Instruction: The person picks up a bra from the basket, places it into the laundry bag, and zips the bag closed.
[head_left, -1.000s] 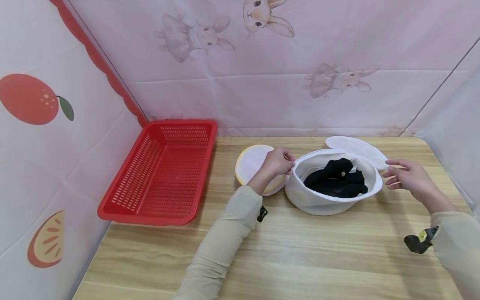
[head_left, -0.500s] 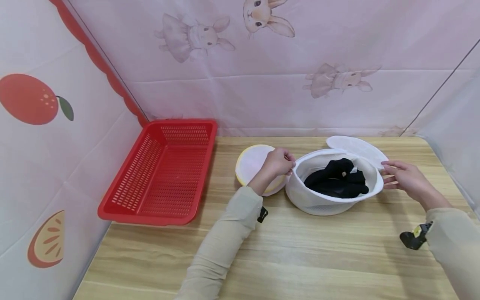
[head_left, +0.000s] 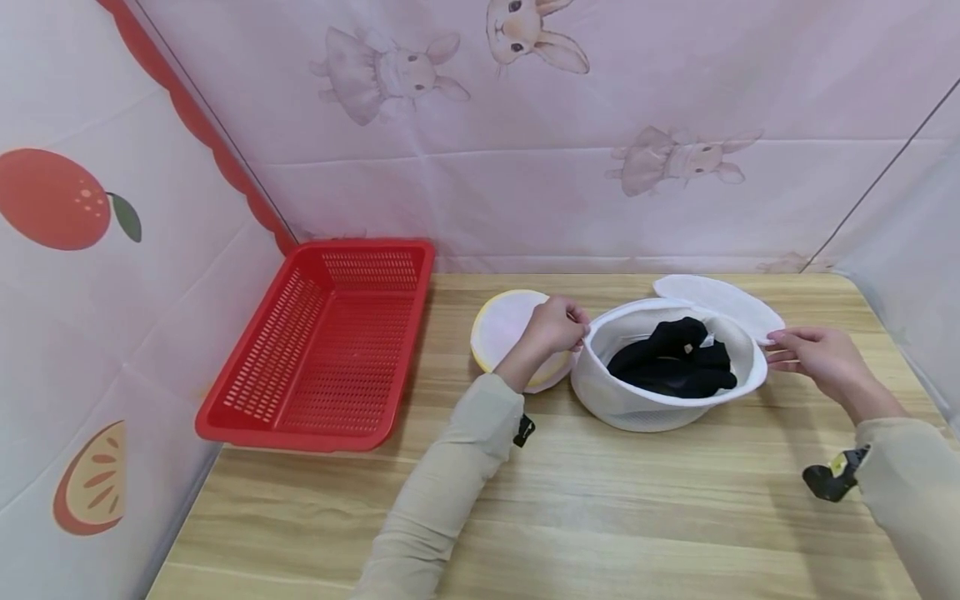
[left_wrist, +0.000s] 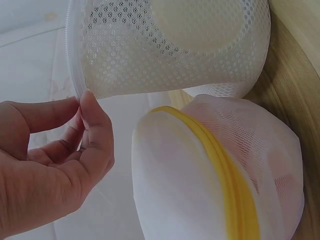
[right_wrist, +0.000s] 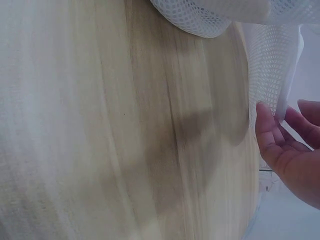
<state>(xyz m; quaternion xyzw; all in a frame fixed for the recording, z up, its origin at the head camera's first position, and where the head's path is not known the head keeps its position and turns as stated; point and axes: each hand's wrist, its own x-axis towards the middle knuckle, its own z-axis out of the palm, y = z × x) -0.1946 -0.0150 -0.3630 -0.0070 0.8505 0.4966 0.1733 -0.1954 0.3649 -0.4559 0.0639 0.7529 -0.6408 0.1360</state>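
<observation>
A white mesh laundry bag [head_left: 637,408] stands with its top flap folded back, and a bundle of black cloth [head_left: 675,362] lies inside. Thumb and forefinger of my left hand [head_left: 551,325] pinch the zippered rim at the bag's left end, seen close in the left wrist view. On the other side, my right hand [head_left: 825,362] holds the edge of the folded-back flap [head_left: 716,302] between thumb and fingers. A second, round mesh bag [head_left: 504,325] with yellow trim sits beside the left hand, partly hidden behind it.
A red plastic basket [head_left: 401,400] with slotted walls stands at the left of the wooden table [head_left: 600,517]. Behind the table hangs a pink curtain [head_left: 480,208] printed with rabbits. A white sheet with fruit pictures covers the left side.
My right hand has moved in to the flap and taken its edge, then drawn it slightly to the right and toward me. My left hand stays at the rim.
</observation>
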